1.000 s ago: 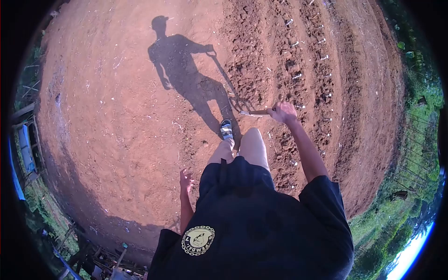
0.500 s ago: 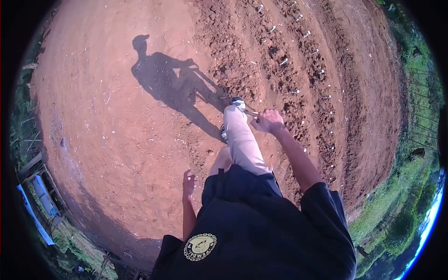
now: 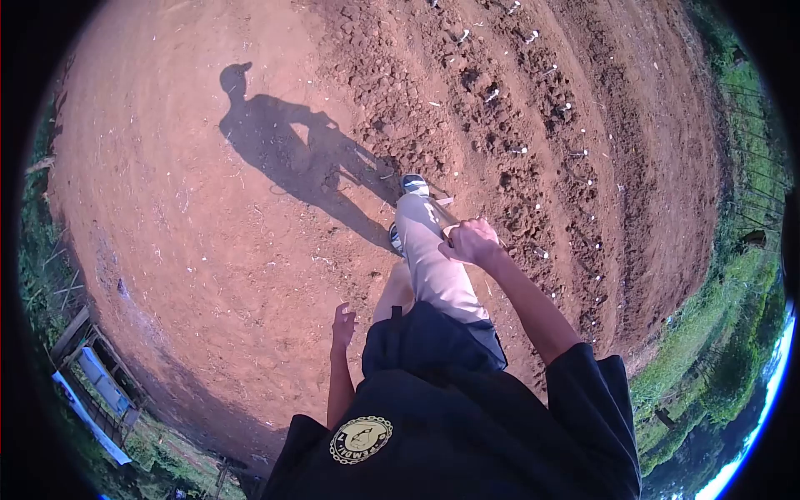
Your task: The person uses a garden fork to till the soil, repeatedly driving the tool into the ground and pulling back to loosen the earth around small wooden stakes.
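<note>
My right hand point(image 3: 472, 242) is closed round the end of a wooden-handled tool point(image 3: 449, 218), beside my right knee. The handle slants down toward my front shoe point(image 3: 414, 185); a small pale piece point(image 3: 445, 201) shows near the shoe, and I cannot make out what kind of head the tool has. My left hand point(image 3: 343, 323) hangs at my left side over bare soil, its fingers loosely bent and apart, with nothing seen in it.
Dug soil rows point(image 3: 525, 179) run along the right, dotted with several small white pieces. Smooth reddish ground point(image 3: 192, 275) lies to the left, crossed by my shadow point(image 3: 287, 137). Green plants point(image 3: 700, 367) edge the right; a blue-and-white structure point(image 3: 104, 379) stands lower left.
My right hand, still gripping the handle, is slightly lower and nearer my body. My left hand has shifted a little right. The ground and shadow have slid slightly left in view.
</note>
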Tool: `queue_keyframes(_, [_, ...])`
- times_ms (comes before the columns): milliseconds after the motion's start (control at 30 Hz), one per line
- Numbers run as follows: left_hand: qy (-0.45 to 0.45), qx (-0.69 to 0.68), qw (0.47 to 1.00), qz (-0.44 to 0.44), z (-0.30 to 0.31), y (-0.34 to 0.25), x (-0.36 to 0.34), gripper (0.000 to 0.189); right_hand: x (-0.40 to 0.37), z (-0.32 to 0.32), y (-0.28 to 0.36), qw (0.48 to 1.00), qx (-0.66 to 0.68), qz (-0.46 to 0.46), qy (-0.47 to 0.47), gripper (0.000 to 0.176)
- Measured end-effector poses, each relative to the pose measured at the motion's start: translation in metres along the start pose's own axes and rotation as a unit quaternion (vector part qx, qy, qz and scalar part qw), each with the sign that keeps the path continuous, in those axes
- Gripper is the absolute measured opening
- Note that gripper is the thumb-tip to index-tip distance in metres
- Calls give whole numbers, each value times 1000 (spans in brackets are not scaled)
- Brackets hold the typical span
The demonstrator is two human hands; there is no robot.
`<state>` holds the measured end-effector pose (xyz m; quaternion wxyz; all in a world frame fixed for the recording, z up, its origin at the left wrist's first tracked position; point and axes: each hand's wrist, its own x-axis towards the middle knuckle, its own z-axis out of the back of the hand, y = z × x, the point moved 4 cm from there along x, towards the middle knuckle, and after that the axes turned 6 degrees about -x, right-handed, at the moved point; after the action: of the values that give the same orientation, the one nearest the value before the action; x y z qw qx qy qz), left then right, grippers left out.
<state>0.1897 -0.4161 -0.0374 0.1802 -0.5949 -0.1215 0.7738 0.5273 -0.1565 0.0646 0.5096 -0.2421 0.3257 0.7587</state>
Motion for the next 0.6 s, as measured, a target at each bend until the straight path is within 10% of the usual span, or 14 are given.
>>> queue_keyframes(367, [-42, -57, 993, -95, -28, -50, 77, 42, 57, -55, -32, 998, -47, -4, -47, 55])
queue_keyframes(600, [-82, -31, 992, -95, -7, -6, -7, 43, 55, -55, -32, 999, -28, -13, -44, 49])
